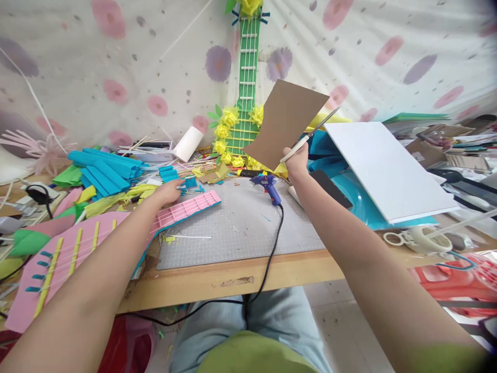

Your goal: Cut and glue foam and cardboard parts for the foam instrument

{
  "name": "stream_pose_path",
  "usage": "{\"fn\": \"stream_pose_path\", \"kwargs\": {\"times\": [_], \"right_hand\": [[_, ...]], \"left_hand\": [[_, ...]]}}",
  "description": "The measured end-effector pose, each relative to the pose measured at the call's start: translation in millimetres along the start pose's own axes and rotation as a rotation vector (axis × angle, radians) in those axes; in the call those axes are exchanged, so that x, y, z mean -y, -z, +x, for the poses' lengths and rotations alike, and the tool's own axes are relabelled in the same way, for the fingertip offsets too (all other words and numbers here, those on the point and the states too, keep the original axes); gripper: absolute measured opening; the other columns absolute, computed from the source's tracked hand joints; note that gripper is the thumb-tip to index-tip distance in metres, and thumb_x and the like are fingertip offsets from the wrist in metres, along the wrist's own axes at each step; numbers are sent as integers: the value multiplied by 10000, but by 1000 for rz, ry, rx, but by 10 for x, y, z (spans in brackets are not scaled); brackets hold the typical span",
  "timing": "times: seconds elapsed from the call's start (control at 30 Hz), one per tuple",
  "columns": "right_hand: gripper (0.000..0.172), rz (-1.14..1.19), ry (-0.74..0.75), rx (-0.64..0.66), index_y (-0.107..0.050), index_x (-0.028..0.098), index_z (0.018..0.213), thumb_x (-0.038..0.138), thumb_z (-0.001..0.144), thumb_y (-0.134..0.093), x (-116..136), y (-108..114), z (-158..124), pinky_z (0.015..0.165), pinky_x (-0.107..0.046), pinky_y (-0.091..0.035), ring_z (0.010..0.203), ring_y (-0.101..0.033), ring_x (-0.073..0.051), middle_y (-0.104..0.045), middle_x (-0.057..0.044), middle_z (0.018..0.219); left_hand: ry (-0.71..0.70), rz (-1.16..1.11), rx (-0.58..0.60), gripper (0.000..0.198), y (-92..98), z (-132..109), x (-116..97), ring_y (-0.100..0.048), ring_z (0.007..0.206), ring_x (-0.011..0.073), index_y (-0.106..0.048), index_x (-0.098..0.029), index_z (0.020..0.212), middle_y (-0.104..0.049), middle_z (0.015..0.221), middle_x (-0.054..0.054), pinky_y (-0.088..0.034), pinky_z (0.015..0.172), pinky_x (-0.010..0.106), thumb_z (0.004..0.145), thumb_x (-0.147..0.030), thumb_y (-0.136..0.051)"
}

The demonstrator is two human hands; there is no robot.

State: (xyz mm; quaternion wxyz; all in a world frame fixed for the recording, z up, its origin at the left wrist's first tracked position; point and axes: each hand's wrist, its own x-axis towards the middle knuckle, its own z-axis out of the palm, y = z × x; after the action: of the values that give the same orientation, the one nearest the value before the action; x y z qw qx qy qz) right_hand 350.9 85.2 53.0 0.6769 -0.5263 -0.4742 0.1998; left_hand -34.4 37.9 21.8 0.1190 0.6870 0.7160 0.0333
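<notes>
My right hand point(297, 160) is raised over the table, closed on a pair of scissors point(310, 135) and a brown cardboard sheet point(285, 122) held upright. My left hand point(169, 191) rests on the neck of a pink foam guitar point(116, 230) lying across the left of the table, its fingers curled near small blue pieces point(190, 182); whether it grips anything is unclear. A grey cutting mat point(240, 223) lies between my arms.
A blue glue gun point(267, 186) lies on the mat, its black cord point(272, 248) running off the front edge. A green paper guitar point(246, 88) with yellow flowers leans at the back. A white board point(388, 166), tape roll point(427, 239) and blue paper rolls point(104, 168) lie around.
</notes>
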Motion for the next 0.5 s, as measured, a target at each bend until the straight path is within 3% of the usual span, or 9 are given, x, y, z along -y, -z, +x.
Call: {"fn": "stream_pose_path", "kwargs": {"times": [0.07,0.17,0.3,0.4,0.5], "right_hand": [[268,-19,-25,17,-392,219,799,148,577,-525,-26,-19,16,567,-272,-393,608,-430,-97,-414,53,703],[312,-61,-49,61,-399,223,833,144,569,-544,-115,-61,50,563,-273,-389,620,-439,-106,-410,55,694],[340,-148,-61,122,-426,223,885,161,580,-564,-254,-131,114,600,-298,-403,669,-477,-139,-413,51,667],[362,-206,-54,148,-438,228,910,170,579,-574,-327,-179,146,635,-322,-416,691,-497,-158,-434,48,655],[384,-235,14,192,-448,224,930,173,577,-589,-376,-205,147,662,-350,-431,703,-517,-179,-465,38,652]], "left_hand": [[56,48,-22,576,9,47,71,-465,1202,268,-479,-186,1277,-477,1340,86,-376,964,324,704,-247,-502],[191,84,-128,555,51,42,77,-487,1162,317,-461,-133,1268,-445,1341,168,-391,937,406,736,-288,-489],[112,52,-281,429,99,2,-184,-518,1115,291,-537,-185,1179,-484,1304,114,-413,908,407,781,-321,-450],[12,57,-236,407,58,78,-446,-522,1108,295,-586,-223,1119,-540,1246,86,-424,885,394,773,-405,-472],[-32,54,-143,488,-37,237,-622,-526,1100,307,-559,-189,1163,-566,1210,123,-427,860,386,740,-429,-520]]}}
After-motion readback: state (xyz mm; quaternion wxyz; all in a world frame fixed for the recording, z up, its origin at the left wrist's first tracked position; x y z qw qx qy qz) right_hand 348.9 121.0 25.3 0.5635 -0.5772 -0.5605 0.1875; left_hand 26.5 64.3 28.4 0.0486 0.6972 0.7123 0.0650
